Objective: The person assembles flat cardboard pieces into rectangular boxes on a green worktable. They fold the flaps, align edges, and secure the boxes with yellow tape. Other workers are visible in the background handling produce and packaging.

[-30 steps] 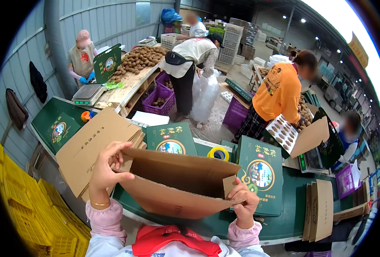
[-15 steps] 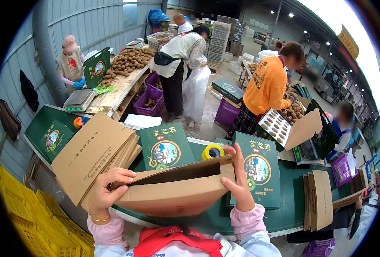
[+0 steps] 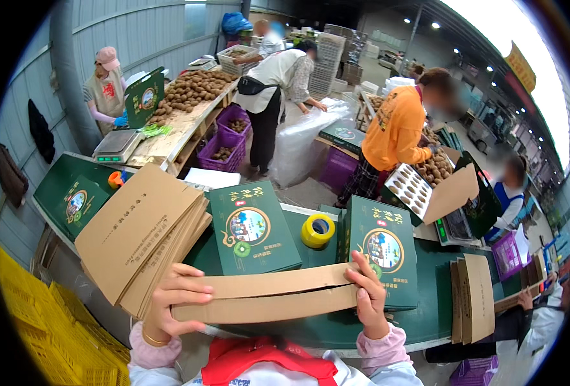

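Note:
Between my two hands I hold a brown cardboard box (image 3: pixel 265 310) by its ends. Its two long flaps lie almost together, with a narrow dark slit along the seam. My left hand (image 3: pixel 179 297) wraps the left end, fingers over the upper flap and thumb at the lower edge. At the opposite end, my right hand (image 3: pixel 371 297) is closed round the corner. Beyond the box lie a green printed gift box (image 3: pixel 253 225), a roll of yellow tape (image 3: pixel 317 230) and another green gift box (image 3: pixel 381 251). Flattened brown cartons (image 3: pixel 143 225) are stacked beside my left hand.
The long green worktop (image 3: pixel 429 315) carries all this, with more folded cartons (image 3: pixel 474 296) at right. Yellow crates (image 3: pixel 47 328) stand at lower left. Several co-workers are across the worktop, near a table heaped with kiwifruit (image 3: pixel 191 93), purple baskets (image 3: pixel 224 151) and scales (image 3: pixel 119 147).
The box has tipped and its gaping top has come together, leaving a thin slit. My right hand has lowered from its raised position. Across the floor, a co-worker has leaned over a clear plastic bag.

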The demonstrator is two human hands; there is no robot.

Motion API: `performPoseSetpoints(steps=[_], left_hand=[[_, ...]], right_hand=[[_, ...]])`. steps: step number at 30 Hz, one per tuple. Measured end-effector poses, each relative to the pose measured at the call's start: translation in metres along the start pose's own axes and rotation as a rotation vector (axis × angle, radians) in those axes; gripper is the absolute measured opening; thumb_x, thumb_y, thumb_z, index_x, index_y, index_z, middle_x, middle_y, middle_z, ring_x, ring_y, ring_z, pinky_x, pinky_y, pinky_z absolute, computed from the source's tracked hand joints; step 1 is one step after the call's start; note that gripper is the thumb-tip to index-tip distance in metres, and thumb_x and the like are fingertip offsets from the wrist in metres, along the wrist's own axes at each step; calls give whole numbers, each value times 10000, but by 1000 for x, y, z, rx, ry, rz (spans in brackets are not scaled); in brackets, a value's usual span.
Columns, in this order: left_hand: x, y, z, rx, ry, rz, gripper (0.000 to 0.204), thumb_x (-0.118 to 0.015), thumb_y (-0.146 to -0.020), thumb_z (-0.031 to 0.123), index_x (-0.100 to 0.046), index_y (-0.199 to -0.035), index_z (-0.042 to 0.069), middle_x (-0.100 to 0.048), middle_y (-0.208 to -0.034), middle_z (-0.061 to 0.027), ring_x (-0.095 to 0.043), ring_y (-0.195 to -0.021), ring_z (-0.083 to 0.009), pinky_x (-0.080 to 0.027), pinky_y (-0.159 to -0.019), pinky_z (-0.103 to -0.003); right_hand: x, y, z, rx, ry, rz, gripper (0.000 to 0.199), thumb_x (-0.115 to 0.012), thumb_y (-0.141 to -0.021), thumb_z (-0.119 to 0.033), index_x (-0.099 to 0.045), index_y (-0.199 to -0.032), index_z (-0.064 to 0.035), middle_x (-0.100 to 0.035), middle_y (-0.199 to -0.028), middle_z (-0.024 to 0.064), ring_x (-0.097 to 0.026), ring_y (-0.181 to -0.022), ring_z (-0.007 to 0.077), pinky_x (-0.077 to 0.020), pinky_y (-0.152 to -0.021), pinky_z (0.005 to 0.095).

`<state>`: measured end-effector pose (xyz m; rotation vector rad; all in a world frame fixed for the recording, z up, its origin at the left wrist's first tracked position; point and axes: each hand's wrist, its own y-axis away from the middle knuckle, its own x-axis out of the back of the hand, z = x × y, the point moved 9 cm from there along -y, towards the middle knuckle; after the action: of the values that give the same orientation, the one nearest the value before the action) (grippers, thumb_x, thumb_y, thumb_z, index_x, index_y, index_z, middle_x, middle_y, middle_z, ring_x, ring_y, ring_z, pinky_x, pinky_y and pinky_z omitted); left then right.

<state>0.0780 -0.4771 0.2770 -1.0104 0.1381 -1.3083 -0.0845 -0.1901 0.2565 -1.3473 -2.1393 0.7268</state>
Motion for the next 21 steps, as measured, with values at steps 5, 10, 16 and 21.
performPoseSetpoints(steps=[5, 10, 16, 21], left_hand=[[9, 4, -10, -9, -169, 282, 438, -823, -562, 403, -696, -819, 72, -658, -894, -62, -533, -947, -298, -440, -838, -401], [5, -8, -17, -38, -173, 115, 491, -867, -495, 354, -710, -859, 63, -667, -912, -51, -515, -1007, -307, -437, -853, -400], [-1, -14, -18, -26, -197, 120, 431, -849, -526, 368, -716, -806, 68, -669, -864, -57, -529, -994, -313, -447, -845, -408], [1, -6, -11, -46, -129, 226, 427, -849, -505, 367, -651, -744, 73, -635, -877, -81, -530, -991, -327, -455, -824, -431]], right_hand=[[-17, -6, -7, 69, 192, -243, 448, -368, -749, -5, -589, -1135, 48, -522, -1270, 190, -412, -1252, 353, -327, -1027, 431], [-37, -15, -35, 213, 1007, -611, 548, -607, -794, -351, -546, -1186, 26, -487, -1294, 187, -326, -1290, 402, -238, -1058, 478], [-120, -35, -27, 213, 990, -934, 914, -686, -676, -512, -340, -1362, -16, -445, -1211, 220, -456, -1065, 344, -341, -933, 434], [-126, -16, -44, 341, 1033, -818, 911, -741, -647, -427, -341, -1375, -54, -468, -1109, 165, -474, -918, 291, -382, -801, 414]])
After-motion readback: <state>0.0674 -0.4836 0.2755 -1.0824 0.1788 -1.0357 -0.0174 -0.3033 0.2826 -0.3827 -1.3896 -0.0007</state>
